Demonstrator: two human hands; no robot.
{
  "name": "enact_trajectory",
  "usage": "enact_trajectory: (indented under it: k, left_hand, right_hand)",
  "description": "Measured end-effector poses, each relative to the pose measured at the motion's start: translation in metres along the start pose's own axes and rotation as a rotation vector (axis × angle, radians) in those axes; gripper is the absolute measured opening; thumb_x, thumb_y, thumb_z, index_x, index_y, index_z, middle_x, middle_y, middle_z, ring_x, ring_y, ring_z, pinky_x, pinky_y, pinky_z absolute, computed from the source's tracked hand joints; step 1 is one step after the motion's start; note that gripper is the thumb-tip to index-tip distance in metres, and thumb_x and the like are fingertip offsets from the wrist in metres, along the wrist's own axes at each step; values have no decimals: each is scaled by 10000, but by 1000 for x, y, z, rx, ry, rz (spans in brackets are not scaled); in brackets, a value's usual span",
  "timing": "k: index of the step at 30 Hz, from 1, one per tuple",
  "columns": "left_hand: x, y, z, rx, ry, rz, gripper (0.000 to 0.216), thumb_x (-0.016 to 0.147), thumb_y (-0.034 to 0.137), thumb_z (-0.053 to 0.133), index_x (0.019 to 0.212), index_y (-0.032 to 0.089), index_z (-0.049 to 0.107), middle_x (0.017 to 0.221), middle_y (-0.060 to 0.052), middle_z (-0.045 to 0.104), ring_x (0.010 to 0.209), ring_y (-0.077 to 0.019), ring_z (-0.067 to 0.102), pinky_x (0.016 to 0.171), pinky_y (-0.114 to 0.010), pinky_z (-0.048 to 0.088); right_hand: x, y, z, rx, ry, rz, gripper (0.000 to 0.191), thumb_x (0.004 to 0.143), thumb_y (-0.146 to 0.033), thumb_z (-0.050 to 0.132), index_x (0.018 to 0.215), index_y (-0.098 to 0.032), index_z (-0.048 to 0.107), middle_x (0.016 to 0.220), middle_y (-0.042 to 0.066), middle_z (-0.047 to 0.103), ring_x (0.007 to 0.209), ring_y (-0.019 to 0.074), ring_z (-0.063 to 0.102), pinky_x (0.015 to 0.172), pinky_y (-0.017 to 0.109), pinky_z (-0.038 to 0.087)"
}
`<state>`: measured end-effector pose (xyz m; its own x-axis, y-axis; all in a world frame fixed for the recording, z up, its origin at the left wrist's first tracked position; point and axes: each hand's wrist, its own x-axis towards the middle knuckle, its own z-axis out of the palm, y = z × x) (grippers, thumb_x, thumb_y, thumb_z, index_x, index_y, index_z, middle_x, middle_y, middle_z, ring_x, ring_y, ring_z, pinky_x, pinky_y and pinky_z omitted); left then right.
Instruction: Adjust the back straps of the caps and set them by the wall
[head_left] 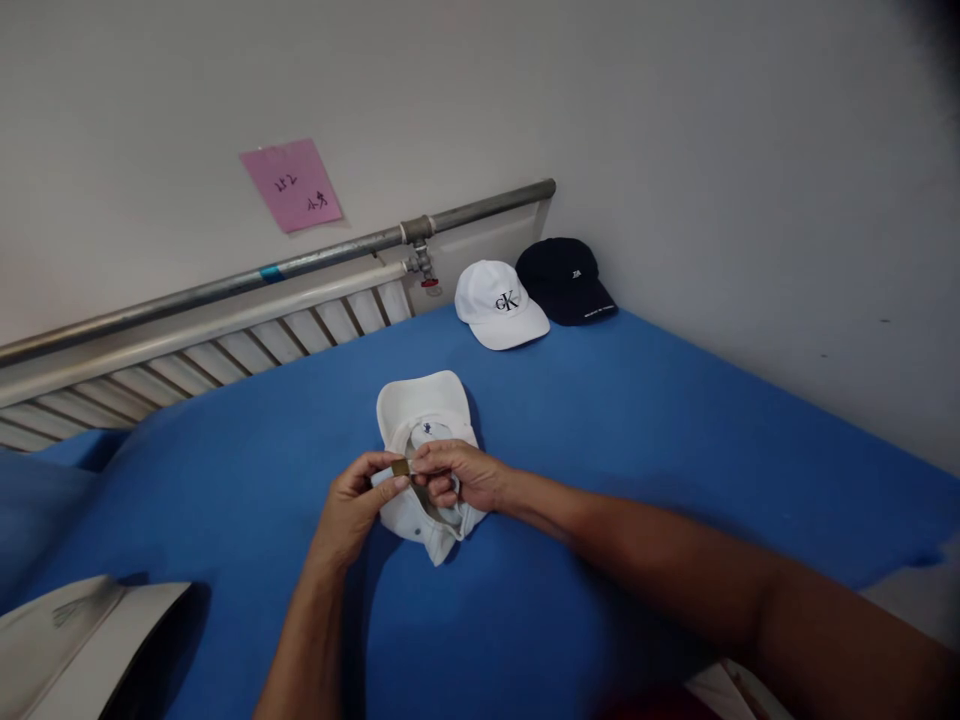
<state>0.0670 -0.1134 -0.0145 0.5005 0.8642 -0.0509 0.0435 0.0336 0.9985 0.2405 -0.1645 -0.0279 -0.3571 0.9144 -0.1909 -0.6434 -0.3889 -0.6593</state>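
Observation:
A white baseball cap (424,400) lies upside down on the blue sheet, its brim pointing away from me and its inside facing up. Above its back edge, my left hand (360,505) pinches a small brass-coloured cap buckle (400,468) between thumb and forefinger. My right hand (461,472) is closed just beside the buckle, with its fingertips on what looks like the end of the cap's white strap. The curled fingers of that hand cover part of the cap's inside.
Near the wall stand a white cap with black letters (501,303) and a black cap (562,280). A radiator (285,340) and metal pipe (337,248) run along the back. A pink note (292,186) hangs above. Another white cap, partly cut off (97,640), lies at lower left.

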Motion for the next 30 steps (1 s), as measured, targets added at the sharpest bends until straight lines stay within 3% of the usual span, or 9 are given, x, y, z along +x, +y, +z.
enact_trajectory:
  k: [12, 19, 30]
  left_hand:
    - [1, -5, -1, -116, 19, -73, 330, 581, 249, 836, 886, 212, 718, 739, -4, 680, 607, -125, 609, 517, -202, 454]
    - [0, -7, -1, -93, 8, -99, 316, 615, 305, 824, 903, 215, 729, 753, -6, 691, 600, -108, 604, 524, -190, 462]
    - [0, -8, -2, -12, -10, -65, 319, 644, 334, 807, 938, 232, 737, 696, 8, 659, 545, -83, 540, 490, -176, 413]
  right_hand:
    - [0, 0, 4, 107, -36, 15, 241, 624, -156, 738, 737, -143, 525, 546, -70, 479, 413, 8, 266, 407, 167, 159]
    - [2, 1, 0, 69, -47, 12, 211, 655, -139, 711, 743, -151, 520, 505, -96, 404, 410, 14, 264, 410, 161, 166]
    - [2, 0, -1, 31, -67, 9, 218, 661, -159, 710, 728, -149, 504, 523, -85, 454, 384, 3, 267, 388, 157, 172]
